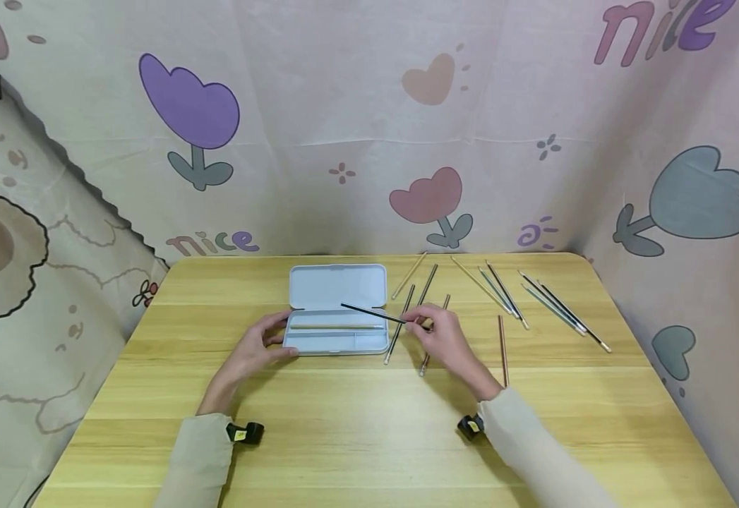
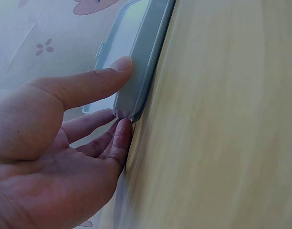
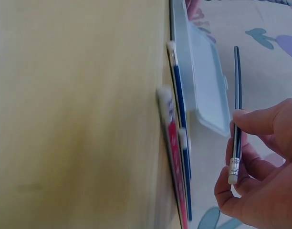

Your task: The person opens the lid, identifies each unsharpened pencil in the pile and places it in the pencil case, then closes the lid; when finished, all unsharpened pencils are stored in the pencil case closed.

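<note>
An open light-blue pencil case (image 1: 337, 287) lies on the table with its lid folded back. One gold pencil (image 1: 331, 327) rests in its rear compartment. My left hand (image 1: 256, 351) holds the case by its left end; in the left wrist view the thumb (image 2: 121, 64) is on its wall and the fingers touch the corner. Between thumb and fingers, my right hand (image 1: 443, 337) pinches a dark pencil (image 1: 369, 312), whose far end hangs over the case. The right wrist view shows that pencil's white eraser (image 3: 233, 179) near the palm.
Right of the case lie several loose pencils, among them a dark one (image 1: 429, 282), a gold one (image 1: 409, 275) and a reddish-brown one (image 1: 502, 346). Another group of pencils (image 1: 556, 307) is farther right. A printed cloth (image 1: 318, 106) hangs behind the wooden table (image 1: 344, 437).
</note>
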Demonstrator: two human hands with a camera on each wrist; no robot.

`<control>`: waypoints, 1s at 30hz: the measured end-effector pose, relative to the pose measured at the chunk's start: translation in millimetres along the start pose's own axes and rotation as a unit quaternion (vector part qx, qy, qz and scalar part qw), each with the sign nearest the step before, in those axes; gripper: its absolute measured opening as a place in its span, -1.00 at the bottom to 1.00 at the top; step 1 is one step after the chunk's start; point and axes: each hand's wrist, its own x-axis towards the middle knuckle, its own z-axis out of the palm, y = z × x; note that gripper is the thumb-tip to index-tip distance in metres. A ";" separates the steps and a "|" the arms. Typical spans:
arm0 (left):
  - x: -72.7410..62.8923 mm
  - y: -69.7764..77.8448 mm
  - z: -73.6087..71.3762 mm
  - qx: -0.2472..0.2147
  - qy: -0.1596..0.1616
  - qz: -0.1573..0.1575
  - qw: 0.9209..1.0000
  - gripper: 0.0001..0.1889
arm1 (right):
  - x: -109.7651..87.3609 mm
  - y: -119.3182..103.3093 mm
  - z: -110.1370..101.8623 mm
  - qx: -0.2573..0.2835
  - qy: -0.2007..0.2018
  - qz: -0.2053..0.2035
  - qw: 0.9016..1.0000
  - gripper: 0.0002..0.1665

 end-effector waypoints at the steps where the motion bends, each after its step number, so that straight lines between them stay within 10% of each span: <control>1: -0.1 0.3 0.1 0.001 0.000 -0.001 1.000 -0.14 | 3.5 -1.7 3.9 0.000 -0.001 -0.001 1.000 -0.81; 30: -0.4 -0.3 1.0 -0.003 0.007 0.002 1.000 -0.14 | 50.2 -18.7 81.3 -0.065 -0.074 -0.018 0.995 -0.91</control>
